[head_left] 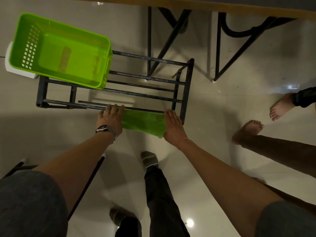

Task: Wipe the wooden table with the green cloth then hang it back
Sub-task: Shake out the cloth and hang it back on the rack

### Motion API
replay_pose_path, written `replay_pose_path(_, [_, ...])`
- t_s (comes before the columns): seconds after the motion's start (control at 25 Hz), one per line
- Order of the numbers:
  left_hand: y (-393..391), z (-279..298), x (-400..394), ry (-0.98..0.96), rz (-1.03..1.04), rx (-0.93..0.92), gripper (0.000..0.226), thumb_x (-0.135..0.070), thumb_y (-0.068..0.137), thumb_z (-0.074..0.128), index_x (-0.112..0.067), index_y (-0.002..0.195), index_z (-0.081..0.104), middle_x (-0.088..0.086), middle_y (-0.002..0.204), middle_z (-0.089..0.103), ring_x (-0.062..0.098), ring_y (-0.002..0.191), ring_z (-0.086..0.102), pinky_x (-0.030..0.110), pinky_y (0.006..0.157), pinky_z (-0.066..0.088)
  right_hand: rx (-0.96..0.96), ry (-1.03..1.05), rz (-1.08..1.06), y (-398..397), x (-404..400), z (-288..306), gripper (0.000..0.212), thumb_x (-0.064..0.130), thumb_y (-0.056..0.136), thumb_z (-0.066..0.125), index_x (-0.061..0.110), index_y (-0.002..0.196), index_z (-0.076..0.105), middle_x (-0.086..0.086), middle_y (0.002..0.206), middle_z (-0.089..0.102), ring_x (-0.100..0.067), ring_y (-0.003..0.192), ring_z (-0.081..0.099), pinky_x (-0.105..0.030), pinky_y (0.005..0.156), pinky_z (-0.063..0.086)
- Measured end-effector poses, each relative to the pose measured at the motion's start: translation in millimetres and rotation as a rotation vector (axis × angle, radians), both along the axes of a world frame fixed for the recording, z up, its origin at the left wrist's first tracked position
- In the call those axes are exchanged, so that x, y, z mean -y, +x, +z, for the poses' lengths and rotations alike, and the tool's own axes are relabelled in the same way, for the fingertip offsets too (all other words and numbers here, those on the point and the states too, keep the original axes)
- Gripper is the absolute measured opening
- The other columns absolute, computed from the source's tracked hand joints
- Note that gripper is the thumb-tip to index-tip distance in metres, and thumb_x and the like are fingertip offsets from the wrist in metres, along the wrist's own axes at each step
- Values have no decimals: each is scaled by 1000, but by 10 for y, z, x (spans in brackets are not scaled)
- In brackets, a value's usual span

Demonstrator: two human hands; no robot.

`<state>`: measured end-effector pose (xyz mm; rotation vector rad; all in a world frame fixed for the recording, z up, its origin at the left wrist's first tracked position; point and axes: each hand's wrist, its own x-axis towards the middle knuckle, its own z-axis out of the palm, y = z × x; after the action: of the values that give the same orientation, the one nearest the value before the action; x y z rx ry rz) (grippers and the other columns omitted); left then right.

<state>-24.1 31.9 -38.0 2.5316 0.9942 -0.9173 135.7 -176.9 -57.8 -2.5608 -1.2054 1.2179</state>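
- The cloth [142, 121] hangs over the rack's [185, 93] near rail, draped toward the person, dead centre of view.
- Left hand [110, 118] sits at the cloth's nine o'clock edge, fingers laid over the rail, loosely bent; whether they pinch the cloth I can't tell.
- Right hand [173, 129] lies at its three o'clock edge, fingers straight and together, flat against the cloth, gripping nothing.
- So the cloth is spread between both hands, fingertips level with the rail.
- At ten o'clock, a green basket [59, 50] rests on the rack.
- Table [222, 5] edge runs along twelve o'clock.
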Motion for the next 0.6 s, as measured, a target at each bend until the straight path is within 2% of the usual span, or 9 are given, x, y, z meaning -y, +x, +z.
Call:
replay_pose_path(0.12, [-80, -33, -6, 7, 16, 13, 79, -22, 88, 52, -25, 152, 7, 5, 159, 14, 27, 148, 8, 46, 119, 17, 9, 0, 61, 46, -76, -99, 92, 10, 87, 58, 9, 156, -3, -11, 165, -2, -25, 153, -5, -35, 120, -9])
replay_pose_path(0.36, [-64, -46, 22, -11, 2, 30, 83, -23, 88, 53, -22, 153, 3, 6, 161, 6, 28, 149, 2, 47, 120, 12, 45, -2, 50, 154, -145, -165, 86, -2, 84, 49, 8, 156, 2, -12, 165, 5, -26, 153, 3, -36, 123, -6])
replay_pose_path(0.44, [-71, -10, 81, 41, 8, 78, 81, -19, 86, 53, -18, 153, 7, 8, 160, 11, 29, 148, 6, 48, 119, 14, 107, 51, 18, 108, -122, -133, 87, -4, 82, 50, 8, 156, 6, -12, 165, 8, -25, 153, 5, -37, 122, -5])
replay_pose_path(0.52, [-105, 47, 181, 116, -7, 135, 78, -17, 83, 53, -16, 151, 14, 10, 156, 23, 30, 145, 19, 47, 115, 22, 196, 115, 8, -26, -59, -89, 89, -7, 79, 50, 10, 156, 8, -9, 165, 10, -24, 153, 7, -38, 123, -3])
replay_pose_path(0.6, [-133, 58, 273, 133, -12, 162, 75, -17, 82, 51, -16, 150, 19, 10, 150, 33, 29, 139, 30, 44, 109, 30, 201, 113, 26, -145, 9, -66, 93, -7, 78, 50, 11, 157, 5, -8, 165, 6, -23, 153, 3, -37, 123, -4])
